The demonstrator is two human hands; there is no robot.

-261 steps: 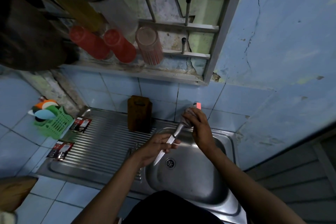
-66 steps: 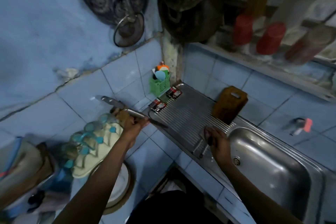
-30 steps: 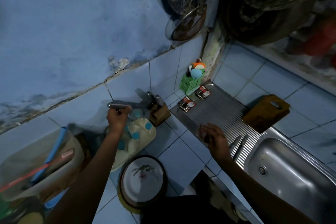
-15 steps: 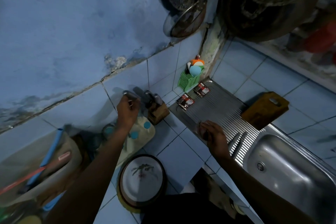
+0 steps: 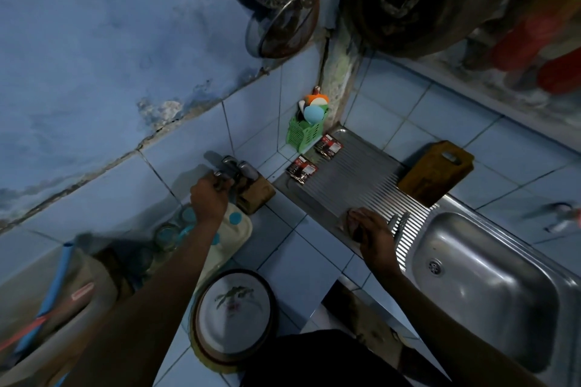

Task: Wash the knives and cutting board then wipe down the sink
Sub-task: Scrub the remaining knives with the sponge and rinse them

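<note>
My left hand (image 5: 207, 198) grips the metal handle of a knife (image 5: 221, 177) at the wooden knife block (image 5: 256, 195), beside other metal handles standing in it. My right hand (image 5: 372, 229) rests on the ribbed drainboard (image 5: 352, 179), its fingers curled over a small dark thing that I cannot make out. Two metal knives (image 5: 401, 223) lie on the drainboard just right of that hand. The brown cutting board (image 5: 437, 173) leans against the tiled wall behind the drainboard. The steel sink basin (image 5: 503, 295) is at the right.
A green basket (image 5: 305, 132) with sponges sits in the corner, two sachets (image 5: 301, 168) lie beside it. A cream tray (image 5: 235, 229) with glasses and a plate (image 5: 232, 314) stand on the tiled counter. Pans hang overhead. The tap (image 5: 562, 217) is blurred at far right.
My left hand carried the washed knife from the sink to the left and has lowered it at the knife block. My right hand has stayed on the drainboard.
</note>
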